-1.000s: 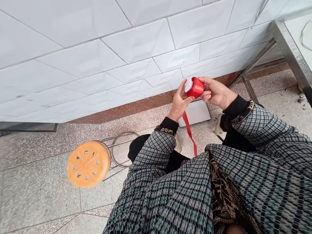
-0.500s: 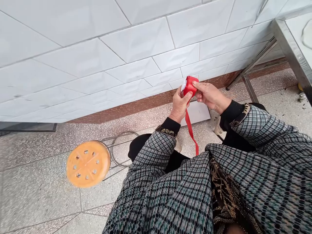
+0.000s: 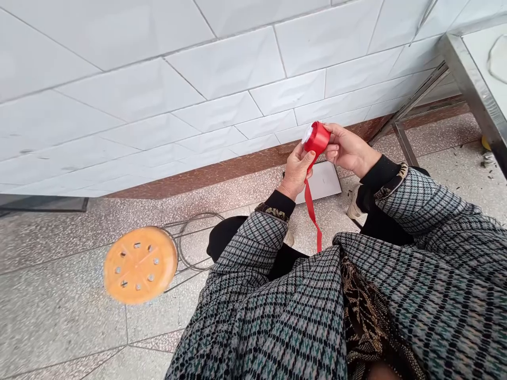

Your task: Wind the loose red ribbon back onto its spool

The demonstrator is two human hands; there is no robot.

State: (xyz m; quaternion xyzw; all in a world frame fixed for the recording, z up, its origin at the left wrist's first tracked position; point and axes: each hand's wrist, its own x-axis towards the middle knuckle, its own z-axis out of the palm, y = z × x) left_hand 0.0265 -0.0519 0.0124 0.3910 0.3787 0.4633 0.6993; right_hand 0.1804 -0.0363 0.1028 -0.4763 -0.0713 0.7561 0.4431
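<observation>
Between my two hands is a roll of red ribbon (image 3: 319,137) with a white core showing on its left side. My left hand (image 3: 297,170) is closed on its lower left, the thumb pressed where the ribbon leaves the roll. A loose strip of red ribbon (image 3: 311,211) hangs from there down toward my lap. My right hand (image 3: 348,149) grips the roll's right side with bent fingers; some of its fingertips are hidden behind the roll.
An orange round stool (image 3: 140,265) with metal legs stands on the speckled floor at left. A white box (image 3: 322,180) lies beyond my hands near the tiled wall (image 3: 229,63). At upper right is a metal-framed table (image 3: 471,79).
The ribbon roll has shifted slightly right and turned between my hands. My right thumb has moved from the roll's face to its upper right edge.
</observation>
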